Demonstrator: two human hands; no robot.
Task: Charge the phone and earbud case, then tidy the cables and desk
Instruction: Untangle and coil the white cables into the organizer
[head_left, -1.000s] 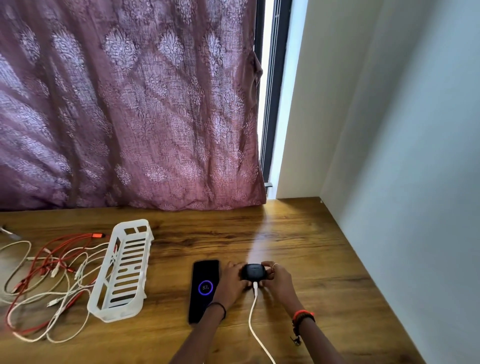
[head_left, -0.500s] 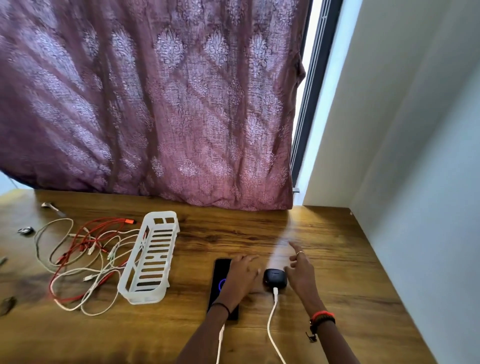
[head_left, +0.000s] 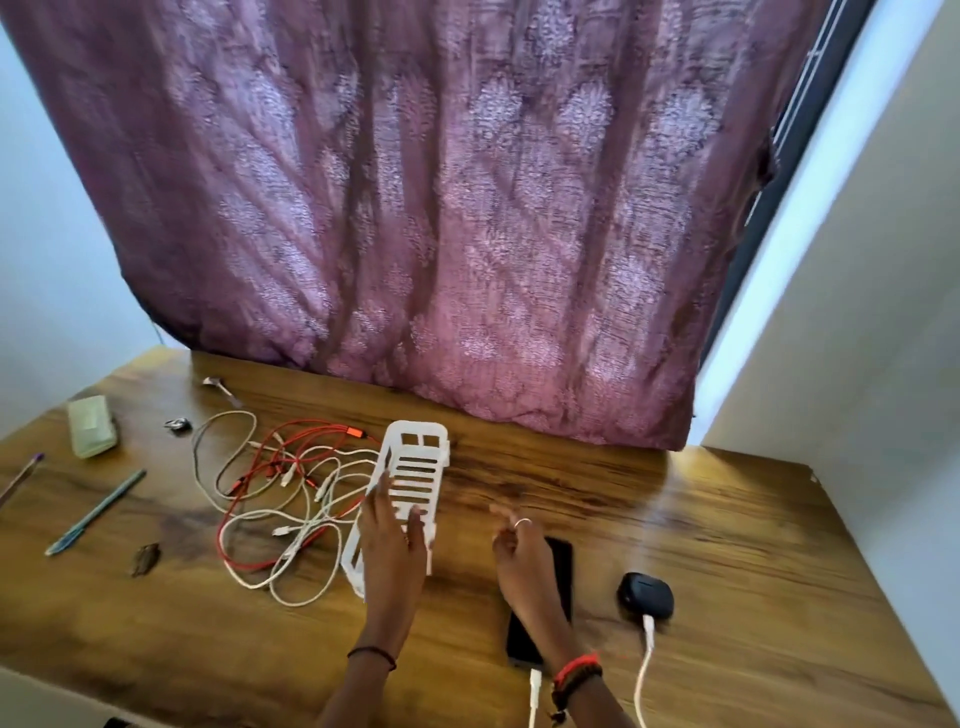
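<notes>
**Wooden surface: phone and earbud case plugged in, hands by the basket**

Towards the left end of the surface (head_left: 727, 545), a teal pen (head_left: 96, 512) and a pale green box (head_left: 92, 426) are seen lying apart. A tangle of red and white cables (head_left: 291, 499) is spread just beside a white slotted basket (head_left: 415, 467). The left hand (head_left: 389, 540) is held over the basket's near end with its fingers straight and slightly spread; contact cannot be told through the blur. The right hand (head_left: 524, 558) is raised above the black phone (head_left: 563, 577), its fingers loosely curled with nothing held. The phone is laid flat near the front edge, with a white charging cable (head_left: 534, 686) at its near end. Near it on the right, the black earbud case (head_left: 645, 595) is set down closed, with a second white cable (head_left: 647, 636) plugged into it.
</notes>
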